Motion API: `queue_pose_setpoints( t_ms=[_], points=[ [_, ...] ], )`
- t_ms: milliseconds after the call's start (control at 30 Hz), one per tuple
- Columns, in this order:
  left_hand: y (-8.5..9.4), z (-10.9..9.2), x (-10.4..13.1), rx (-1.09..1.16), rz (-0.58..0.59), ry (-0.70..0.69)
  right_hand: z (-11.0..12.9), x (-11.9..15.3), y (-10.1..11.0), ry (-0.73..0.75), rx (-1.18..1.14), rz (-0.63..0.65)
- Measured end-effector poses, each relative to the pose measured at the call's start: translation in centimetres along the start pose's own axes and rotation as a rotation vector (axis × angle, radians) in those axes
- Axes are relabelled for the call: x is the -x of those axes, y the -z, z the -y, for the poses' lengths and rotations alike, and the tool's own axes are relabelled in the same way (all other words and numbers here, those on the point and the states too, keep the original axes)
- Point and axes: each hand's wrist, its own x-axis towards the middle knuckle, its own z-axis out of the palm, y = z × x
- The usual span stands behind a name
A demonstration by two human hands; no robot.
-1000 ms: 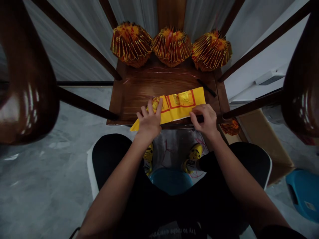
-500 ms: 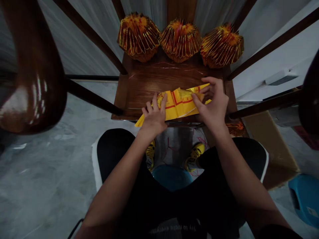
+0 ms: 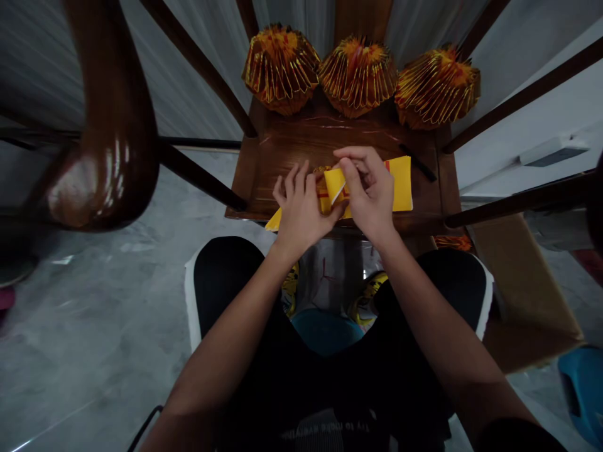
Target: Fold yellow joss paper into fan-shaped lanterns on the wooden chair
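Yellow paper [image 3: 400,182] with red printing lies along the front of a brown wooden chair seat [image 3: 301,141]. My left hand [image 3: 304,207] rests over its left part, fingers spread and thumb reaching right. Pinched in the thumb and fingers of my right hand [image 3: 370,188] is a lifted flap of the paper, its pale underside showing along one edge. Both hands hide much of the sheet's middle. A thin dark stick [image 3: 418,162] lies on the seat to the right of the paper.
Three pleated gold-and-orange paper ornaments [image 3: 358,75] line the back of the seat. Dark armrest posts [image 3: 202,166] rise at both sides. An open cardboard box [image 3: 527,276] and a blue plastic stool [image 3: 584,389] stand on the right. Below the seat is a blue object [image 3: 325,329].
My right hand has moved left, close to my left hand, and now holds up a folded flap. The paper's right end and the dark stick have come into view.
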Motion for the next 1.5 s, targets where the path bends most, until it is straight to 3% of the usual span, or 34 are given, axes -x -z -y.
queue_pose_setpoints(
  t_ms=[167, 267, 367, 500, 600, 767, 900, 967, 1100, 1200, 1267, 1367, 1433, 1500],
  points=[
    [-0.1, 0.2, -0.1, 0.105, -0.087, -0.019, 0.3, 0.4, 0.4, -0.072, -0.115, 0.116],
    [-0.7, 0.6, -0.2, 0.180, -0.156, 0.043, -0.7, 0.7, 0.6, -0.071, -0.100, 0.084],
    [-0.7, 1.1, 0.0, 0.225, -0.215, 0.128, -3.2, 1.2, 1.0, -0.108, 0.095, 0.139],
    [0.3, 2.2, 1.0, 0.300, -0.234, 0.220, -5.0, 2.0, 1.1, -0.172, 0.417, 0.397],
    [1.0, 3.3, 2.2, 0.368, -0.253, 0.264, -4.4, 2.3, 0.6, -0.184, 0.587, 0.494],
    [0.6, 4.2, 3.7, 0.522, -0.293, 0.335, -3.4, 2.2, -0.3, -0.169, 0.741, 0.526],
    [-0.2, 4.2, 3.3, 0.544, -0.404, 0.304, -3.6, 1.8, -0.4, -0.151, 0.720, 0.543],
    [-0.6, 4.1, 2.8, 0.521, -0.406, 0.308, -3.5, 1.5, -0.5, -0.096, 0.654, 0.569],
    [-0.6, 4.1, 1.8, 0.432, -0.336, 0.328, -3.2, 1.3, -1.2, 0.051, 0.528, 0.628],
    [0.8, 4.7, 1.5, 0.396, -0.245, 0.342, -3.2, 1.5, -2.1, 0.077, 0.532, 0.640],
    [2.5, 5.3, 1.6, 0.378, -0.084, 0.293, -3.2, 1.7, -2.5, 0.067, 0.552, 0.635],
    [5.0, 5.5, 2.0, 0.273, 0.233, 0.114, -3.3, 1.9, -3.0, 0.072, 0.564, 0.624],
    [5.8, 4.9, 2.2, 0.072, 0.330, 0.047, -3.4, 1.8, -3.1, 0.085, 0.573, 0.624],
    [5.6, 3.9, 2.2, -0.156, 0.348, 0.015, -3.4, 1.8, -3.2, 0.090, 0.581, 0.626]
  ],
)
